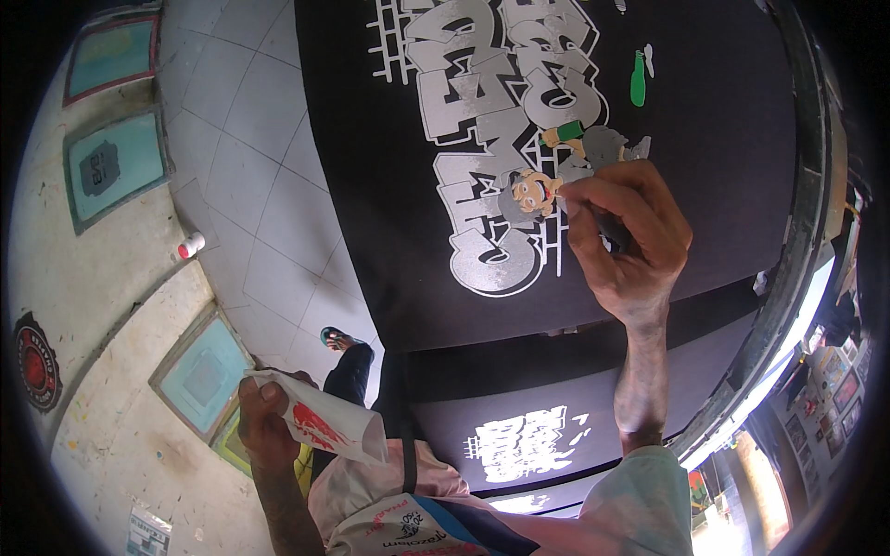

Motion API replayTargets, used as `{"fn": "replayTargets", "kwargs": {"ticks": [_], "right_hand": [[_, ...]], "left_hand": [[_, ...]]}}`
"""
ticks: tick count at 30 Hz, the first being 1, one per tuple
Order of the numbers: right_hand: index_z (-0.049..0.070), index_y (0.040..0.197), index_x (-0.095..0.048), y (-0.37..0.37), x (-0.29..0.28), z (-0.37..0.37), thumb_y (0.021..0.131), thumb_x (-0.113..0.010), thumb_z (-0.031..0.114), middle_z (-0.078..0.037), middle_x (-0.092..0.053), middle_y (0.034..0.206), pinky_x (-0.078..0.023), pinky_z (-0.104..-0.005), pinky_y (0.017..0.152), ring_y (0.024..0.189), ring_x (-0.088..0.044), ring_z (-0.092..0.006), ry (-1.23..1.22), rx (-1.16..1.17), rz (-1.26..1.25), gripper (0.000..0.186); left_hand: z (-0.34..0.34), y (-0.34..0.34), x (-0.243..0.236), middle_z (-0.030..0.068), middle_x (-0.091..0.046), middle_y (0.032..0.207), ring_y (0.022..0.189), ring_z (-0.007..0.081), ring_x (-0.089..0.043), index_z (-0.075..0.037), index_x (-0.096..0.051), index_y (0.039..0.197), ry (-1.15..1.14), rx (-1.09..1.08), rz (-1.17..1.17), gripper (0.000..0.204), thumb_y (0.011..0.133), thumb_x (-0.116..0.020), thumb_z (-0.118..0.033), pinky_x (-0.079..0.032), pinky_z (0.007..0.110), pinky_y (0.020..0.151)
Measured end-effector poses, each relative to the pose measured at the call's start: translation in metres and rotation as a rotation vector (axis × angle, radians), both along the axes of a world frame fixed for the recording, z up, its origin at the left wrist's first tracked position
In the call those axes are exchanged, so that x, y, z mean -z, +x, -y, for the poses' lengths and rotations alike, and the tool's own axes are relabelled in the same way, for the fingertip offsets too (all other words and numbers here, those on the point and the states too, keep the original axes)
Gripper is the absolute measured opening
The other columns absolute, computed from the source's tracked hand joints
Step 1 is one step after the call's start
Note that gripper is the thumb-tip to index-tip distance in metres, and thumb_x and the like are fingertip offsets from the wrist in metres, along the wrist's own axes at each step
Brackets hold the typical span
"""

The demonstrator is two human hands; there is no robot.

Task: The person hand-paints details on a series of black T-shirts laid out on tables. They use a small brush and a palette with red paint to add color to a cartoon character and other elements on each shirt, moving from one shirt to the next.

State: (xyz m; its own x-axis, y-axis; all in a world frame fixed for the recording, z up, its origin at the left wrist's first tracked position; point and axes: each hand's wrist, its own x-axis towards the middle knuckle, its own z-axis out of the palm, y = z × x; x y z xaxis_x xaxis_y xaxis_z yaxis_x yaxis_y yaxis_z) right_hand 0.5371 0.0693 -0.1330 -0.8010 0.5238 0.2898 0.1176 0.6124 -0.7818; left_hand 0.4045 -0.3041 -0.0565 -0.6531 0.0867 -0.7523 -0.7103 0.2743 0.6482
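Observation:
My right hand [635, 232] is over black fabric [371, 185] that carries a large print of grey and white lettering [482, 176]. Its thumb and forefinger are pinched together beside the face of a printed cartoon figure [530, 195]. Whatever lies between those fingertips is too small to make out. The hand covers part of the figure's body. A green printed bottle shape [638, 79] shows farther off on the fabric. Down at the left, my left hand [262, 422] grips a white sheet [357, 431] with a red stain; I cannot tell whether it is paper or cloth.
Nearer my body lies a second black panel with a white print [524, 445]. Teal printing screens [111, 167] lean along the wall at the left. A small white and red container [190, 246] is on the tiled floor [250, 148]. A dark rail [802, 241] curves along the right.

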Motion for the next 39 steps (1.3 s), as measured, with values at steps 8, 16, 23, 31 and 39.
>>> {"fn": "replayTargets", "kwargs": {"ticks": [8,16,23,31,39], "right_hand": [[0.004,0.093,-0.075,0.0004,0.0013,0.0005,0.077,-0.077,-0.001,-0.007,-0.065,0.086,-0.053,-0.0256,0.054,0.072,-0.068,-0.0137,-0.005,0.011,-0.008,0.016],[0.003,0.094,-0.075,0.0010,0.0024,0.0000,0.078,-0.076,-0.002,-0.007,-0.065,0.088,-0.055,-0.0255,0.055,0.073,-0.069,-0.0139,-0.011,0.003,-0.014,0.017],[0.004,0.095,-0.075,0.0004,0.0026,-0.0003,0.078,-0.076,-0.001,-0.008,-0.065,0.088,-0.055,-0.0249,0.054,0.073,-0.069,-0.0138,0.002,0.001,0.000,0.018],[0.004,0.093,-0.075,0.0018,0.0023,-0.0006,0.077,-0.076,-0.001,-0.008,-0.066,0.088,-0.055,-0.0256,0.054,0.073,-0.069,-0.0141,0.010,0.002,-0.007,0.017],[0.004,0.091,-0.075,0.0013,0.0010,-0.0002,0.075,-0.076,-0.001,-0.008,-0.066,0.086,-0.055,-0.0269,0.055,0.073,-0.069,-0.0148,0.001,0.005,0.006,0.017]], "left_hand": [[0.0052,-0.0009,0.0023,0.0173,-0.068,0.088,0.078,0.0294,-0.069,-0.002,-0.061,0.100,0.037,0.022,0.014,0.033,0.091,-0.057,-0.033,-0.056,0.041,0.076],[0.0011,-0.0002,0.0004,0.0168,-0.069,0.088,0.077,0.0289,-0.069,-0.002,-0.061,0.100,0.016,-0.008,0.004,0.033,0.091,-0.057,-0.033,-0.056,0.040,0.075],[0.0049,-0.0040,0.0023,0.0171,-0.070,0.089,0.076,0.0287,-0.069,-0.002,-0.062,0.102,0.068,0.027,0.038,0.033,0.091,-0.057,-0.034,-0.056,0.040,0.075],[0.0050,-0.0021,0.0020,0.0172,-0.070,0.090,0.078,0.0289,-0.069,-0.003,-0.062,0.102,0.085,0.020,0.014,0.030,0.092,-0.056,-0.030,-0.056,0.040,0.075],[0.0029,-0.0022,-0.0003,0.0155,-0.070,0.092,0.080,0.0286,-0.069,-0.004,-0.062,0.103,0.076,0.001,0.024,0.028,0.092,-0.055,-0.030,-0.057,0.040,0.077]]}}
